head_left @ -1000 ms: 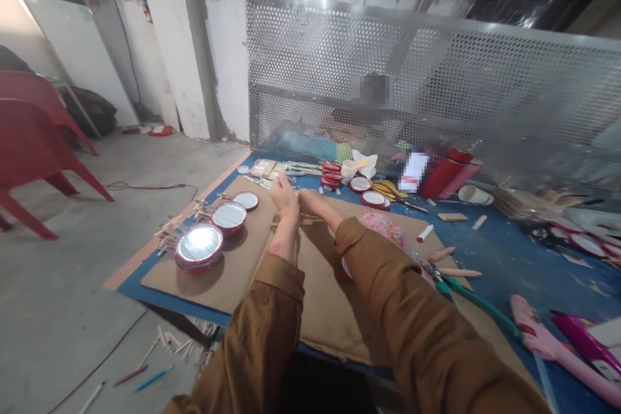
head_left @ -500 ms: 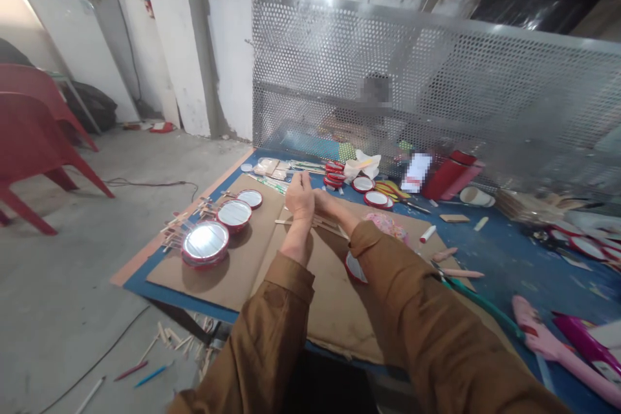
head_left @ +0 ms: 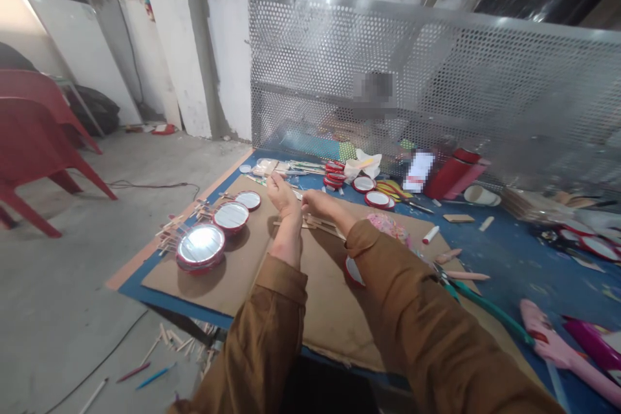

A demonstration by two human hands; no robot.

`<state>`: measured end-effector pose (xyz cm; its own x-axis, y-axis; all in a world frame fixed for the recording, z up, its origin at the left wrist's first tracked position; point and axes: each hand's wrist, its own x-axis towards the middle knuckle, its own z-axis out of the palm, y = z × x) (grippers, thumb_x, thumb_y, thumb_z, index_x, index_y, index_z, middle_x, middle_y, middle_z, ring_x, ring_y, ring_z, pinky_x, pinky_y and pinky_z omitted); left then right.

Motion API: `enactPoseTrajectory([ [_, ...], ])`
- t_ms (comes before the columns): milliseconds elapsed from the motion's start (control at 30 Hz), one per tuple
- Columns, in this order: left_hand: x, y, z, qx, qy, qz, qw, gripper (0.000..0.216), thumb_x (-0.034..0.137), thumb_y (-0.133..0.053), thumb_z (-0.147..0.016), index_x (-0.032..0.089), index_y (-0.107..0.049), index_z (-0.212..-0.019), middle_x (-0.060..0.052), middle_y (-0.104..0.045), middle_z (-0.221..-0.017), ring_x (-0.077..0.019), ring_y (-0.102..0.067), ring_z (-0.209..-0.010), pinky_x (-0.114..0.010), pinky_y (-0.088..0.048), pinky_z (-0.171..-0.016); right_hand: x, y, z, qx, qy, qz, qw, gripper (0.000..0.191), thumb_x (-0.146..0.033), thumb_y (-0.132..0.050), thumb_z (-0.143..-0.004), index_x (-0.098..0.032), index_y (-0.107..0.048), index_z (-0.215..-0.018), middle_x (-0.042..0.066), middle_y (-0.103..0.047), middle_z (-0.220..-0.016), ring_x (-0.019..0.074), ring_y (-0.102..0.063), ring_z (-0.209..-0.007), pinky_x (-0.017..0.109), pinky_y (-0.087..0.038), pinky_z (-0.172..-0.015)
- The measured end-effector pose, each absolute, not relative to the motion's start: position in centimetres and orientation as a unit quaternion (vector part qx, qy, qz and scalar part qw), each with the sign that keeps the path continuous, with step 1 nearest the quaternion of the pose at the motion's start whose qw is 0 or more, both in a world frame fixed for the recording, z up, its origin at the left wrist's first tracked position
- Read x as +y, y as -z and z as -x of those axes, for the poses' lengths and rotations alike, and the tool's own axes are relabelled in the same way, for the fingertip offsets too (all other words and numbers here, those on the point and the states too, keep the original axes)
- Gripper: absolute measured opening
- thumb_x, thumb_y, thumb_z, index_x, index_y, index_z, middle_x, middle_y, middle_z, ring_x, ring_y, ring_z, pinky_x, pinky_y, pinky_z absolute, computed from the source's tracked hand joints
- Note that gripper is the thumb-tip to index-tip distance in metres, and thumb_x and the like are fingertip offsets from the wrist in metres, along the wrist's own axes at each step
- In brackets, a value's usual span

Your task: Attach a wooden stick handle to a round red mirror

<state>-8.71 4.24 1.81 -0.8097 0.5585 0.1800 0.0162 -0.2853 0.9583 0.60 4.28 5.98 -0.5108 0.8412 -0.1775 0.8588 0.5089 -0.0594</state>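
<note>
My left hand (head_left: 282,196) and my right hand (head_left: 311,203) are held together above a brown cardboard sheet (head_left: 228,275) on a blue table (head_left: 514,259). The left hand's fingers are curled against the right hand; what they pinch is hidden. The right hand's fingers are covered by the left hand. Thin wooden sticks (head_left: 320,224) lie on the cardboard just under both hands. Three round red-rimmed mirrors (head_left: 200,247) (head_left: 231,215) (head_left: 247,200) sit in a row left of my hands. Another mirror (head_left: 351,270) peeks out under my right sleeve.
A perforated metal screen (head_left: 436,77) stands along the table's far edge, with a person behind it. More mirrors (head_left: 377,199), red cylinders (head_left: 449,174), a green-handled tool (head_left: 485,314) and a pink glue gun (head_left: 550,346) lie to the right. Red chairs (head_left: 33,162) stand left. Sticks litter the floor.
My left hand rose with its fingers up half a second ago and has dropped back down and left, curled again beside the right hand. The view shifted slightly.
</note>
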Motion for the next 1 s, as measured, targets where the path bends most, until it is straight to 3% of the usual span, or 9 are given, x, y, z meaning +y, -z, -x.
enactPoseTrajectory([
  [167, 3.7, -2.3, 8.4, 0.592, -0.731, -0.244, 0.235, 0.036, 0.035, -0.033, -0.1, 0.023, -0.052, -0.072, 0.002, -0.05, -0.06, -0.0152, -0.051, -0.061, -0.027, -0.043, -0.067, 4.1, -5.5, -0.2, 0.871, 0.037, -0.485, 0.067, 0.026, -0.015, -0.064, -0.083, -0.013, -0.076, -0.106, 0.02, -0.076, -0.109, 0.0279, -0.07, -0.108, 0.028, -0.05, -0.085],
  [367, 3.5, -1.9, 7.1, 0.612, -0.599, -0.475, 0.204, 0.019, 0.019, -0.053, -0.088, 0.022, -0.059, -0.071, -0.005, -0.066, -0.079, -0.0202, -0.06, -0.085, -0.031, -0.044, -0.086, 4.1, -5.1, -2.3, 0.868, 0.016, -0.496, 0.016, 0.03, -0.014, -0.052, -0.092, -0.009, -0.07, -0.115, 0.025, -0.071, -0.118, 0.0309, -0.068, -0.113, 0.035, -0.049, -0.09],
  [467, 3.8, -1.6, 6.1, 0.579, -0.55, -0.575, 0.177, 0.019, 0.012, -0.053, -0.084, 0.022, -0.064, -0.072, -0.006, -0.068, -0.083, -0.0206, -0.061, -0.091, -0.032, -0.044, -0.09, 3.9, -5.6, -4.8, 0.853, 0.026, -0.52, -0.011, 0.023, -0.014, -0.058, -0.089, -0.011, -0.071, -0.107, 0.022, -0.073, -0.112, 0.0283, -0.069, -0.108, 0.031, -0.049, -0.087],
  [600, 3.8, -1.0, 4.8, 0.51, -0.477, -0.667, 0.26, 0.019, 0.018, -0.058, -0.083, 0.023, -0.062, -0.065, -0.002, -0.062, -0.064, -0.0178, -0.059, -0.067, -0.027, -0.046, -0.072, 3.4, -6.7, -8.2, 0.827, 0.049, -0.556, -0.073, 0.022, -0.013, -0.052, -0.092, -0.014, -0.071, -0.104, 0.013, -0.075, -0.107, 0.0182, -0.07, -0.098, 0.023, -0.047, -0.082],
  [733, 3.3, -0.9, 3.5, 0.423, -0.429, -0.697, 0.388, 0.02, 0.026, -0.058, -0.083, 0.021, -0.06, -0.064, 0.004, -0.05, -0.046, -0.0134, -0.046, -0.045, -0.024, -0.037, -0.052, 1.9, -7.8, -10.9, 0.801, 0.091, -0.579, -0.121, 0.022, -0.01, -0.051, -0.088, -0.013, -0.072, -0.095, 0.006, -0.075, -0.086, 0.0125, -0.068, -0.074, 0.02, -0.046, -0.07],
  [867, 2.4, -1.6, 2.1, 0.389, -0.404, -0.685, 0.465, 0.019, 0.031, -0.06, -0.082, 0.02, -0.059, -0.066, 0.005, -0.051, -0.046, -0.0111, -0.044, -0.041, -0.022, -0.034, -0.047, 0.2, -9.0, -12.9, 0.785, 0.131, -0.585, -0.154, 0.019, -0.01, -0.054, -0.082, -0.013, -0.072, -0.085, 0.002, -0.071, -0.071, 0.0107, -0.064, -0.063, 0.019, -0.045, -0.062],
  [1000, 1.4, -1.2, 0.8, 0.378, -0.375, -0.668, 0.519, 0.019, 0.025, -0.062, -0.081, 0.019, -0.057, -0.065, 0.001, -0.059, -0.053, -0.0104, -0.051, -0.045, -0.022, -0.039, -0.051, -0.4, -9.7, -15.7, 0.768, 0.175, -0.594, -0.163, 0.012, -0.009, -0.059, -0.077, -0.014, -0.071, -0.078, -0.001, -0.068, -0.065, 0.0098, -0.063, -0.059, 0.017, -0.045, -0.056],
])
